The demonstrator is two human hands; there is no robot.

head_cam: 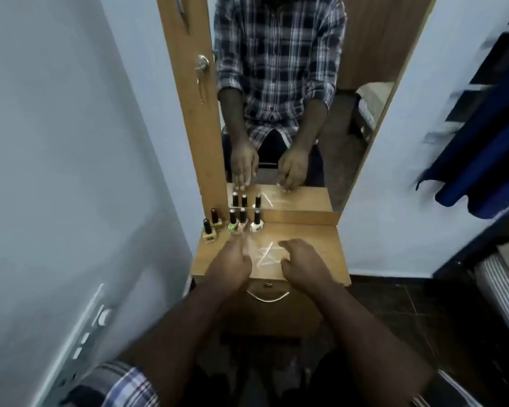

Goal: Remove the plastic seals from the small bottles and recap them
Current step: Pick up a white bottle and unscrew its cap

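From the head view, five capped bottles (241,223) are standing in a cluster at the back left of the wooden shelf (312,239), just under the mirror (279,107), and loose clear seals (266,255) are lying on the shelf between the hands. The left hand (232,265) is reaching toward the bottles with fingers stretched out and blurred, so I cannot tell whether it is touching one. The right hand (301,262) is hovering over the shelf beside the seals, fingers loosely curled and gripping nothing visible.
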